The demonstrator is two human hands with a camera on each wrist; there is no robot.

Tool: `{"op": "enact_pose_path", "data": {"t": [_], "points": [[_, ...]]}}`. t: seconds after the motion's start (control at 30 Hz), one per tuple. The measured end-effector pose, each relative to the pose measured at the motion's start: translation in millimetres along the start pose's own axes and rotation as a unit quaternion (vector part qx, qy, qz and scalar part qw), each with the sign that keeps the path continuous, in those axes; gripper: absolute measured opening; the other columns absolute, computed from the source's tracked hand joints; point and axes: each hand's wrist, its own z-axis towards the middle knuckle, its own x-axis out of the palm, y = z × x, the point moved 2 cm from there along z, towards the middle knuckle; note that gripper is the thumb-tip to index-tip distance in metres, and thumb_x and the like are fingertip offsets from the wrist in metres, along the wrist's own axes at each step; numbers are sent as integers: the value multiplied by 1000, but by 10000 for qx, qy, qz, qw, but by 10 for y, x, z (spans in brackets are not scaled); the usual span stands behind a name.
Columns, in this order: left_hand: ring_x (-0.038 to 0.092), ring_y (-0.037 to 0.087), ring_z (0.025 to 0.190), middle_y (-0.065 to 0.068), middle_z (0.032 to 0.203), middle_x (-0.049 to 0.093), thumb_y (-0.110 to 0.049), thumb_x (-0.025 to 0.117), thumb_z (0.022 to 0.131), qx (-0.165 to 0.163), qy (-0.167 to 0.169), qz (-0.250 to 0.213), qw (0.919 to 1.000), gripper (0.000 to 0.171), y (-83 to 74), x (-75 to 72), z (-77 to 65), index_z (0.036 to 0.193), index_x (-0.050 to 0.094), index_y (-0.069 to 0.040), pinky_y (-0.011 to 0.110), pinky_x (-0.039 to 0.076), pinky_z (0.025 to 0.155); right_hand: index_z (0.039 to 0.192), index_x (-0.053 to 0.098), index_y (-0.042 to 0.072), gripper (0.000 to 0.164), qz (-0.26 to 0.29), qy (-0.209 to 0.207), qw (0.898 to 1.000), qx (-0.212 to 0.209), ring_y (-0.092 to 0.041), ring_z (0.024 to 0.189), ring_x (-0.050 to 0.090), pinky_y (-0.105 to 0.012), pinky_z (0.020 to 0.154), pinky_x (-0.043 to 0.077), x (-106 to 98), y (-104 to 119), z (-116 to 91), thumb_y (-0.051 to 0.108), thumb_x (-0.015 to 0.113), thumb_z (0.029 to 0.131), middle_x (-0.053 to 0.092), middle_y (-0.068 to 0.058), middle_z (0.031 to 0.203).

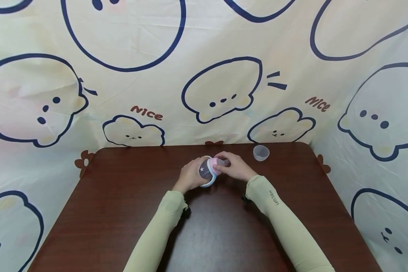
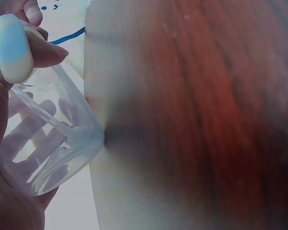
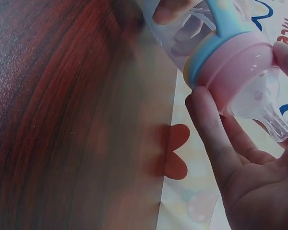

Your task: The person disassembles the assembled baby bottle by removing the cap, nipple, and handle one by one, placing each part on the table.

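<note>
Baby bottle (image 1: 205, 172) is what I watch over the head view, past two pale-green sleeves (image 1: 153, 238) that come nearest to me, the right one printed with dark lettering. It is over the far half of a dark wood-grain table (image 1: 122, 211), tilted, nipple end toward the right; I cannot tell whether its base touches the wood. My left-wrist view shows the left hand (image 1: 192, 174) wrapped around the clear body, beside the light-blue handle (image 1: 209, 183). The right hand (image 1: 236, 166) pinches the pink collar (image 3: 237, 67) between thumb and fingers, below the clear nipple (image 3: 261, 103). Farther off, right of that hand, a translucent cup (image 1: 261, 153) stands mouth up near the back edge. Beyond hangs a cream cloth (image 1: 170, 90) with blue-outlined cartoon animals.
</note>
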Motion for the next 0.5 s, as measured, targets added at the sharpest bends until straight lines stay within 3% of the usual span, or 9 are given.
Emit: {"op": "enact_pose_path", "data": {"t": [0.5], "points": [[63, 25, 106, 5, 124, 69, -28, 95, 68, 54, -57, 2, 10000, 81, -7, -1, -8, 140, 59, -19, 48, 54, 90, 137, 60, 24, 51, 25, 148, 9997, 183, -27, 122, 60, -52, 106, 50, 15, 2, -10, 46, 75, 93, 64, -5, 135]]}}
